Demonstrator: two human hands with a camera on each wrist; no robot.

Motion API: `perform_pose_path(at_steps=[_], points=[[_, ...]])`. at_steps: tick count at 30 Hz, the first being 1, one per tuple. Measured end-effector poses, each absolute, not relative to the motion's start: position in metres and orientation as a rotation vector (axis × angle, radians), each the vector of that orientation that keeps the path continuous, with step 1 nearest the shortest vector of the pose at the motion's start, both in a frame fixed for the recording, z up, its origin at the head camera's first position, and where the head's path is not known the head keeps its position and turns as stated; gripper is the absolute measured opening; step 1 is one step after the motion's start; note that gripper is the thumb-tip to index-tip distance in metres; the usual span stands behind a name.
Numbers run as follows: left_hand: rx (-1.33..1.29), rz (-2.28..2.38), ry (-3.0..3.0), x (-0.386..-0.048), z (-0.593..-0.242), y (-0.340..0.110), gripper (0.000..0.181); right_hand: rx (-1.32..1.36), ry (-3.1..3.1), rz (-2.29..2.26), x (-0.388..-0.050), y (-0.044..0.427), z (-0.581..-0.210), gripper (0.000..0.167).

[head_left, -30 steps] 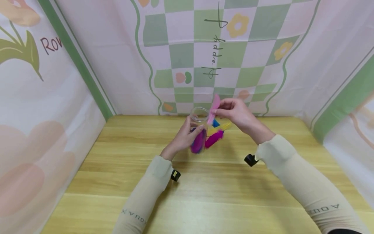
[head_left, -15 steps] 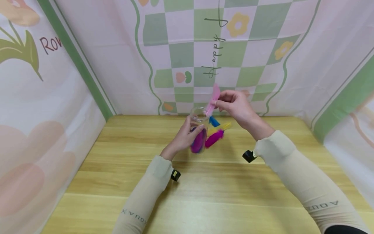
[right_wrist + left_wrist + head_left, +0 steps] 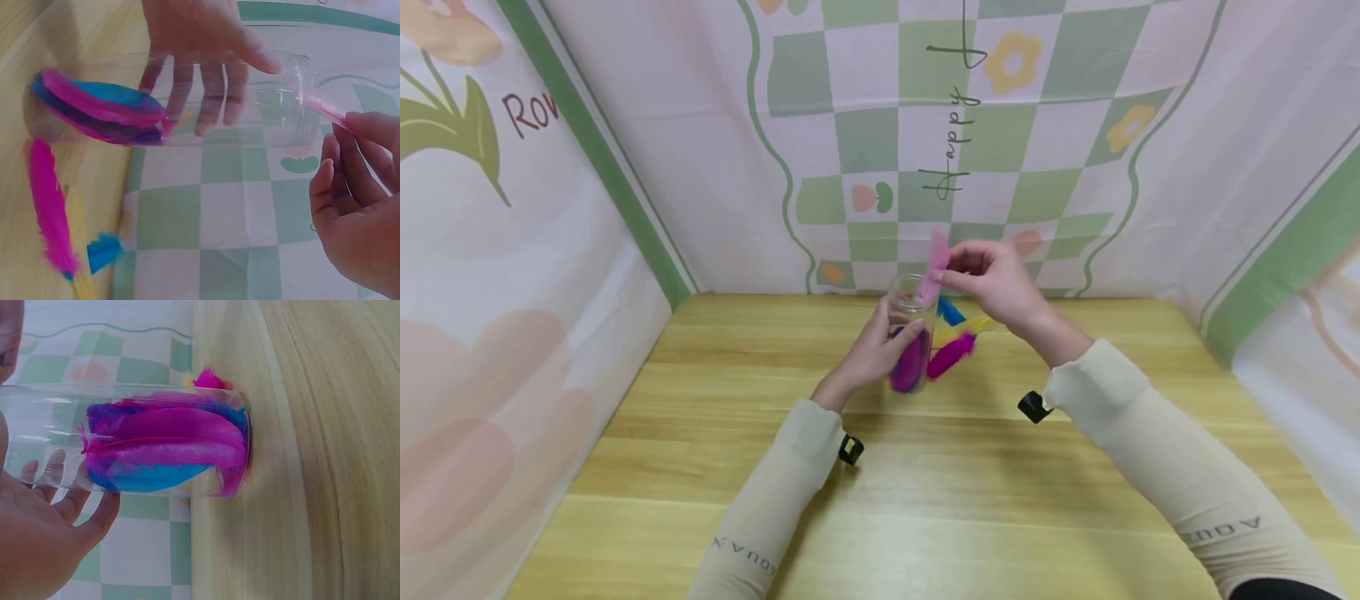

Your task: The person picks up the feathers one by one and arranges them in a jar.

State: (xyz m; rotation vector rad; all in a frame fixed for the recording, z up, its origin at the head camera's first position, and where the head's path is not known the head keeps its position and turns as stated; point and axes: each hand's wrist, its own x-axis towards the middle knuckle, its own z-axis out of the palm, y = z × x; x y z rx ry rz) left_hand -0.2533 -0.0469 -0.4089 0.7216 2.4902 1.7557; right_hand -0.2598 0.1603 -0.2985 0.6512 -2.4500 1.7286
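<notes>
A clear jar (image 3: 917,321) stands upright near the back of the table, and my left hand (image 3: 874,346) grips it round its side. Magenta, purple and blue feathers (image 3: 169,440) fill its lower part. Between thumb and fingers my right hand (image 3: 996,279) pinches a pale pink feather (image 3: 936,262) over the jar's open mouth. In the right wrist view, the lower end of that pink feather (image 3: 325,111) reaches into the mouth. Beside the jar on the table lie a magenta feather (image 3: 951,356), a yellow feather (image 3: 973,327) and a blue feather (image 3: 951,311).
The wooden table (image 3: 880,500) ends at a hanging cloth (image 3: 865,150) with green checks, just behind the jar. More cloth hangs on the left and right sides. A small black camera (image 3: 1034,407) sits at my right wrist, another camera (image 3: 851,450) at the left.
My right hand first rose with the pink feather, then moved left and slightly down, bringing its lower end into the jar's mouth. My left hand and the jar have stayed put.
</notes>
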Motion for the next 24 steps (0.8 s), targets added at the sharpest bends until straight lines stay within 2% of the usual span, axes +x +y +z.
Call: perform_pose_path(at_steps=[14, 24], points=[[0.723, 1.798, 2.455, -0.2545, -0.4084, -0.0458, 0.06, 0.802, -2.587, 1.456, -0.2594, 0.1548, -0.3012, 0.014], [0.72, 1.764, 2.485, -0.2541, -0.4091, -0.0461, 0.055, 0.73, -2.629, 1.499, -0.2594, 0.1571, -0.305, 0.019]])
